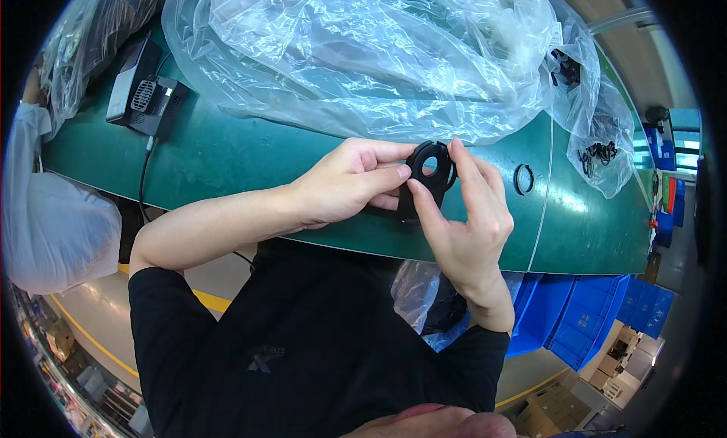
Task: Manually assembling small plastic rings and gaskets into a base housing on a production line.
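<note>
I see both hands, left (344, 182) and right (463, 211), pinching the black round plastic part with a hole (429, 169) (fingers closed on it); green table (227, 158) beneath.

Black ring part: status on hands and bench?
Left hand and right hand both pinching black ring part above green bench. Loose black ring lies right. Clear plastic bags behind, not obstructing.

We wear a black short-sleeved T-shirt (303, 339) with a faint dark emblem on the chest; our forearms are bare.
</note>
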### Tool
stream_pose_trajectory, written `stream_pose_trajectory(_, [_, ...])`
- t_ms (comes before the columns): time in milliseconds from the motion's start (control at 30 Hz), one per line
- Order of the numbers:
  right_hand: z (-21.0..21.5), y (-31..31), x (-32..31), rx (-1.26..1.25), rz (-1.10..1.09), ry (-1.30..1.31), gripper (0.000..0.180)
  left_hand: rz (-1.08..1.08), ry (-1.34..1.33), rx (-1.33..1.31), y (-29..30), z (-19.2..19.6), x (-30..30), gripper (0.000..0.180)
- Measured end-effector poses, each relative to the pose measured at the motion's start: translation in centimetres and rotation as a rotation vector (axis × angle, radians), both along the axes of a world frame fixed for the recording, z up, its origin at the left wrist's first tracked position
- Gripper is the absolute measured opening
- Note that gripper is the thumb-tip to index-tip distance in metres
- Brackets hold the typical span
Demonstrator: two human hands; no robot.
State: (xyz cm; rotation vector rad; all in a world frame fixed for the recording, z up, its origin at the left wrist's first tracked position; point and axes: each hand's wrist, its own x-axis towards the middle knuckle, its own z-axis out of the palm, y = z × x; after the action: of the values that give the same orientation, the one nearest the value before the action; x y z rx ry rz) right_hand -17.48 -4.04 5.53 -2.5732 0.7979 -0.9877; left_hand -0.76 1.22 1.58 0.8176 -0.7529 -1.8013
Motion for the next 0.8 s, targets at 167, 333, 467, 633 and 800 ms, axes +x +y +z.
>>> stream_pose_trajectory(167, [0.2,0.6,0.3,-0.008,-0.063,0.077,0.052,-0.011,0.001,0.002,0.0,-0.2,-0.2,0.04])
stream_pose_trajectory(333, [0.0,0.3,0.1,0.011,-0.014,0.066,0.051,0.015,-0.046,0.021,0.1,0.2,-0.1,0.035])
stream_pose_trajectory(467, [-0.6,0.2,0.0,0.021,-0.016,0.051,0.051,0.026,-0.111,0.041,-0.2,0.3,-0.2,0.036])
stream_pose_trajectory(633, [-0.9,-0.4,-0.1,0.057,0.011,0.05,0.051,0.1,-0.156,0.091,-0.3,-0.2,-0.3,0.03])
stream_pose_trajectory(800, [-0.5,-1.9,-2.8,0.245,-0.092,-0.03,0.044,0.139,-0.044,0.096,-0.7,-0.6,0.2,0.029])
